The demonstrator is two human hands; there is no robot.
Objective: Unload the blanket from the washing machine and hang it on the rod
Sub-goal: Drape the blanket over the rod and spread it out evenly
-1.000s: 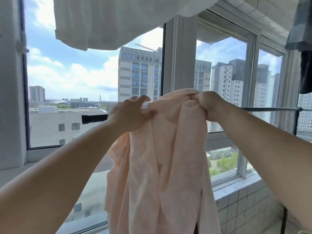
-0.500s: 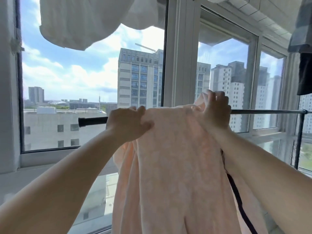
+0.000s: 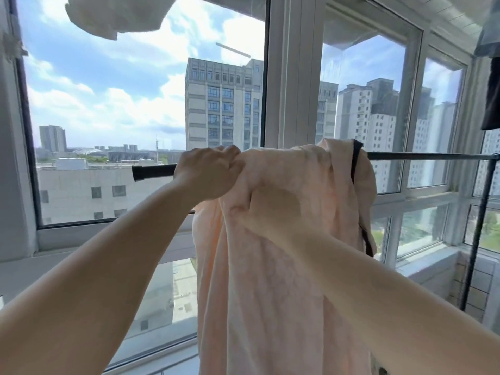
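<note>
The pale pink blanket [image 3: 284, 266] is draped over my drying rod [image 3: 427, 156], near its left end, and hangs down in long folds in front of the window [image 3: 140, 104]. My left hand [image 3: 208, 173] is up at the rod, fingers curled tight round the blanket's top left edge. My right hand [image 3: 273, 207] sits lower, pinching a fold of the blanket's front. A dark trim [image 3: 355, 161] runs over the rod on the blanket's right side. White cloth [image 3: 116, 14] hangs overhead.
</note>
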